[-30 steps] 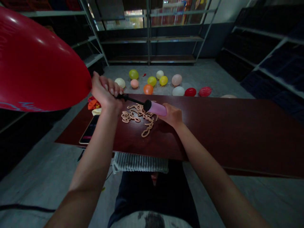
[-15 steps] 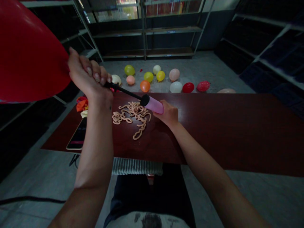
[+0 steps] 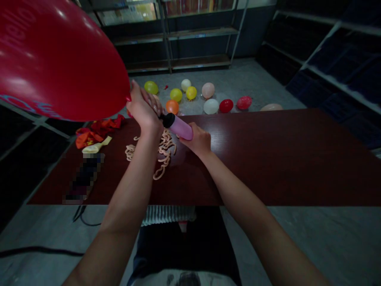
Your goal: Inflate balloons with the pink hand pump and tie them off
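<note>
My left hand (image 3: 146,105) is closed around the neck of a large inflated red balloon (image 3: 74,67) and the black end of a hand balloon pump. The balloon fills the upper left and carries printed lettering. My right hand (image 3: 198,139) grips the pump's pink barrel (image 3: 181,128) over the table. The barrel's black cap (image 3: 168,120) is close to my left fingers, with little of the rod showing. The balloon's neck is mostly hidden inside my left hand. Beneath the pump lies a tangled heap of beige long thin balloons (image 3: 165,151), partly covered by my left forearm.
On the dark red table (image 3: 268,159) lie deflated red and orange balloons (image 3: 89,137), a pale yellow deflated balloon (image 3: 97,146) and a pixelated phone (image 3: 85,178). Several inflated balloons, one orange (image 3: 172,106), rest on the floor behind. Metal shelves (image 3: 199,33) stand beyond.
My hands have come closer together, and the pump's black rod has slid into the pink barrel. The red balloon has moved right with my left hand. The view has shifted slightly.
</note>
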`<action>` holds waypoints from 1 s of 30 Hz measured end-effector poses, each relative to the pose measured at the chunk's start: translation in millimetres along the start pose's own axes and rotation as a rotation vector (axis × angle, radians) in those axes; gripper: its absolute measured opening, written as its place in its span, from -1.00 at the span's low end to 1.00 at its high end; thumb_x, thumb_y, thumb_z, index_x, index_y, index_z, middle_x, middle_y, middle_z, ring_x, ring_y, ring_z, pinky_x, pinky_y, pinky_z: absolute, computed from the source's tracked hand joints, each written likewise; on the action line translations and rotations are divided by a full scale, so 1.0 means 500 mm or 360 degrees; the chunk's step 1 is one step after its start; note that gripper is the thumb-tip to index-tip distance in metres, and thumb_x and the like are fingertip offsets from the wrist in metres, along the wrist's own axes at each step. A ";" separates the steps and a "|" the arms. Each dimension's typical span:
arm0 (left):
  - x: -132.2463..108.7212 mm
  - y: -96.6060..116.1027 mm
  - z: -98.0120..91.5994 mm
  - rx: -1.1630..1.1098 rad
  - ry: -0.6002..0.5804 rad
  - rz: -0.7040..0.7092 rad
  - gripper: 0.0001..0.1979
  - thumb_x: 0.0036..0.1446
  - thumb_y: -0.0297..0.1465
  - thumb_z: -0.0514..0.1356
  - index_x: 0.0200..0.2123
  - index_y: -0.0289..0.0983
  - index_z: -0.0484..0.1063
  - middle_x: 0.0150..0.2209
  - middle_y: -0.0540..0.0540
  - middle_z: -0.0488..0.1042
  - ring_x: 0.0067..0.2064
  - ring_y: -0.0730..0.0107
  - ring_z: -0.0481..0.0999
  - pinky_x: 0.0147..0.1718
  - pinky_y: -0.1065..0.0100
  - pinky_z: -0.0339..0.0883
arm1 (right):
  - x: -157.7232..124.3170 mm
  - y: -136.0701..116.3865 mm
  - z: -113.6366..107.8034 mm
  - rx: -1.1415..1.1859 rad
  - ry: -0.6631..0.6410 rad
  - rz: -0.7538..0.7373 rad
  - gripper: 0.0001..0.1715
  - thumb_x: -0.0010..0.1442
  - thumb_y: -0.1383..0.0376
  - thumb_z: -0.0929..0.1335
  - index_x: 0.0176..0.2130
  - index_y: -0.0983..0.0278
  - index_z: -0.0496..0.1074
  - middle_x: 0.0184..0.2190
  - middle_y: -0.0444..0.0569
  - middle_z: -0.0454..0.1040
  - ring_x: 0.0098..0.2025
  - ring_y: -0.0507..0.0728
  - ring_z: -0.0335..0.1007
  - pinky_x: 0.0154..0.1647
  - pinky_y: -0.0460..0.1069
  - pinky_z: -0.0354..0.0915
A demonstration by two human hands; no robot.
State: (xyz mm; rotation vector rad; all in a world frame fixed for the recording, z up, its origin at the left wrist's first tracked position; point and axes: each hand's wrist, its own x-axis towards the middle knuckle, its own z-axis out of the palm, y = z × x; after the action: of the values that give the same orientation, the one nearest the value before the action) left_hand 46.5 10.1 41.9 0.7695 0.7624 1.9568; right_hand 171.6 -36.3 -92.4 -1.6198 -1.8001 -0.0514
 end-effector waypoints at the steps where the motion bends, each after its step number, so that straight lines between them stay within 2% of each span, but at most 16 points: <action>1: 0.000 0.008 -0.007 -0.0007 -0.0016 -0.0025 -0.48 0.46 -0.17 -0.05 -0.57 -0.17 -0.07 -0.71 0.14 -0.13 -0.73 0.51 -0.06 -0.67 0.37 -0.08 | -0.001 0.001 0.003 0.0003 0.0028 -0.0020 -0.49 0.12 -0.04 0.42 -0.09 0.25 0.44 -0.25 0.02 0.63 -0.21 0.21 0.56 -0.33 -0.02 0.24; 5: -0.001 0.045 -0.039 -0.0058 0.0017 -0.0096 -0.46 0.48 -0.20 -0.07 -0.59 -0.17 -0.09 -0.75 0.13 -0.14 -0.75 0.52 -0.10 -0.66 0.36 -0.14 | -0.005 0.003 0.016 -0.0032 0.0098 -0.0135 -0.48 0.14 -0.04 0.40 -0.06 0.27 0.46 -0.25 0.03 0.63 -0.22 0.18 0.56 -0.30 -0.03 0.24; 11: 0.007 0.112 -0.087 -0.0145 0.0144 -0.0027 -0.48 0.49 -0.25 -0.11 -0.57 -0.18 -0.15 -0.75 0.15 -0.16 -0.74 0.55 -0.15 -0.65 0.37 -0.19 | -0.011 0.001 0.012 -0.0028 0.0073 -0.0329 -0.46 0.15 -0.05 0.41 -0.06 0.28 0.49 -0.20 0.05 0.64 -0.20 0.17 0.57 -0.29 -0.04 0.27; 15: 0.015 0.162 -0.125 -0.0140 0.0093 -0.0010 -0.48 0.48 -0.25 -0.13 -0.59 -0.19 -0.13 -0.74 0.11 -0.13 -0.73 0.51 -0.10 -0.66 0.35 -0.15 | -0.016 -0.001 0.003 -0.0049 0.0079 -0.0347 -0.45 0.12 -0.05 0.44 -0.06 0.29 0.50 -0.22 0.05 0.65 -0.21 0.18 0.59 -0.29 -0.03 0.29; 19: 0.023 0.213 -0.154 -0.0135 0.0066 0.0056 -0.46 0.44 -0.21 -0.03 -0.60 -0.20 -0.12 -0.73 0.10 -0.11 -0.73 0.51 -0.07 -0.65 0.32 -0.13 | -0.018 -0.003 -0.002 -0.0078 0.0062 -0.0371 -0.46 0.09 -0.02 0.46 -0.07 0.28 0.50 -0.22 0.06 0.64 -0.22 0.18 0.59 -0.28 -0.02 0.31; 25: 0.014 0.289 -0.144 -0.0124 0.0111 0.0104 -0.46 0.51 -0.29 -0.19 -0.60 -0.22 -0.16 -0.74 0.09 -0.15 -0.73 0.52 -0.13 -0.65 0.32 -0.16 | -0.020 -0.007 -0.002 -0.0048 0.0070 -0.0389 -0.47 0.08 0.01 0.47 -0.06 0.29 0.50 -0.25 0.07 0.64 -0.22 0.20 0.60 -0.26 0.00 0.36; 27: 0.007 0.293 -0.129 -0.0108 0.0067 0.0144 -0.44 0.51 -0.30 -0.19 -0.62 -0.23 -0.16 -0.75 0.09 -0.14 -0.73 0.52 -0.13 -0.66 0.33 -0.17 | -0.020 -0.005 -0.001 -0.0012 0.0083 -0.0375 -0.48 0.07 0.03 0.47 -0.07 0.28 0.50 -0.25 0.07 0.64 -0.22 0.20 0.60 -0.24 0.01 0.37; 30: -0.001 0.277 -0.099 -0.0128 -0.0004 0.0231 -0.40 0.50 -0.30 -0.20 -0.67 -0.22 -0.14 -0.76 0.09 -0.17 -0.75 0.50 -0.16 -0.70 0.34 -0.21 | -0.019 0.002 -0.001 0.0019 0.0090 -0.0290 -0.48 0.06 0.02 0.47 -0.07 0.27 0.48 -0.22 0.09 0.64 -0.21 0.22 0.60 -0.22 0.03 0.38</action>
State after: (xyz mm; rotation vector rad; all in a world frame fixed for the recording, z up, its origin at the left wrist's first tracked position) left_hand -59.4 -60.3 115.3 0.7977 0.6372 2.1026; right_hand 172.5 -44.3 -97.2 -1.4278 -1.8955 -0.1677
